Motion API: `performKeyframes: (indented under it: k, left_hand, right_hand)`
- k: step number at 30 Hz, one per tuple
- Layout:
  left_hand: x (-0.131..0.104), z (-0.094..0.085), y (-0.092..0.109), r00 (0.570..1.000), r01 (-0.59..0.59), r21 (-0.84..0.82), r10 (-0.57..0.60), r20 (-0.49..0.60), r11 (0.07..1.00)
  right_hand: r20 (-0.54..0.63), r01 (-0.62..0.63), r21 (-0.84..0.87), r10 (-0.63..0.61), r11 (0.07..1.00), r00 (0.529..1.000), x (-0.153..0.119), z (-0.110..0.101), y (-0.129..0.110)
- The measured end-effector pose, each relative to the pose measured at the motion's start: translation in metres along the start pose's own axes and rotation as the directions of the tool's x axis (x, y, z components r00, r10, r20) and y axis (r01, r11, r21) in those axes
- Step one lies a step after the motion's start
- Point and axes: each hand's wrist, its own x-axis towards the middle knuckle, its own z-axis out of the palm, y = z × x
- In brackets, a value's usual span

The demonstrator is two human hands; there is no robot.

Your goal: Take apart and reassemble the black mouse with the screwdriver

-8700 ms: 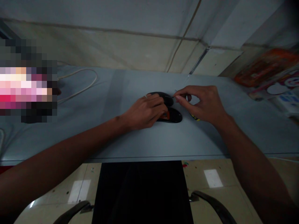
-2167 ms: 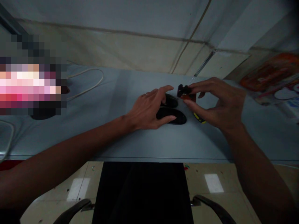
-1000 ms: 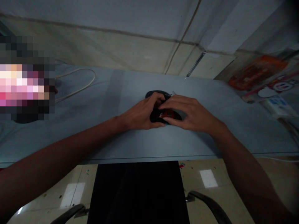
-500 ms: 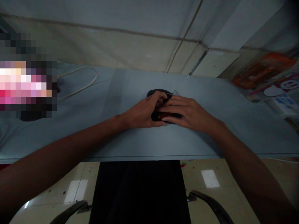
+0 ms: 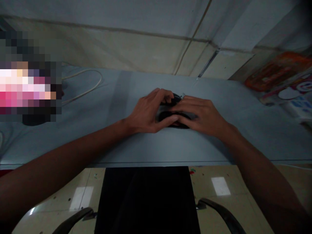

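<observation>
Two black, rounded pieces lie close together on the grey-blue desk (image 5: 141, 149); their kind is not clear. The far black piece (image 5: 177, 97) is partly under the curled fingers of my left hand (image 5: 148, 112). That hand's thumb reaches across the near black piece (image 5: 164, 115), close to the right thumb. From the other side, my right hand (image 5: 203, 113) lies with bent fingers over the near piece, gripping it. Both hands cover much of the two pieces. A small thin shiny item (image 5: 183, 95) shows just behind the right fingertips.
A white cable (image 5: 101, 78) loops on the desk at left, beside a pixelated area with a dark round base (image 5: 35, 119). At right are an orange package (image 5: 275, 71) and other packets. A tiled wall (image 5: 122, 45) backs the desk. Chair armrests (image 5: 220, 211) show below.
My left hand has opened wider, its fingers now over the far piece and its thumb lying across the near one. The right hand has shifted slightly, and the near piece shows less red.
</observation>
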Motion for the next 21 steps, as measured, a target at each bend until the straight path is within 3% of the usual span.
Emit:
performKeyframes:
  k: [2, 5, 11, 18, 21]
  left_hand:
    - [0.001, -0.001, -0.003, 0.998, 0.032, 0.056, -0.03, -0.05, 0.998]
    - [0.0, 0.002, -0.013, 0.998, 0.044, 0.132, -0.048, 0.028, 0.99]
    - [-0.003, 0.008, -0.025, 0.969, 0.1, 0.214, -0.144, 0.202, 0.972]
    - [0.0, 0.005, -0.021, 0.945, 0.223, 0.182, -0.258, 0.202, 0.958]
    - [0.001, 0.004, -0.021, 0.956, 0.213, 0.135, -0.235, 0.174, 0.968]
  right_hand:
    - [-0.104, -0.067, -0.005, 0.067, 0.998, 0.992, 0.0, -0.007, -0.002]
    - [-0.197, -0.173, -0.053, 0.16, 0.983, 0.967, 0.0, -0.015, -0.004]
    - [-0.184, -0.208, -0.088, 0.19, 0.974, 0.964, 0.0, -0.014, -0.003]
    - [-0.164, -0.224, -0.087, 0.207, 0.971, 0.964, -0.002, -0.012, 0.002]
    - [-0.203, -0.165, -0.067, 0.148, 0.984, 0.968, -0.001, -0.011, 0.004]
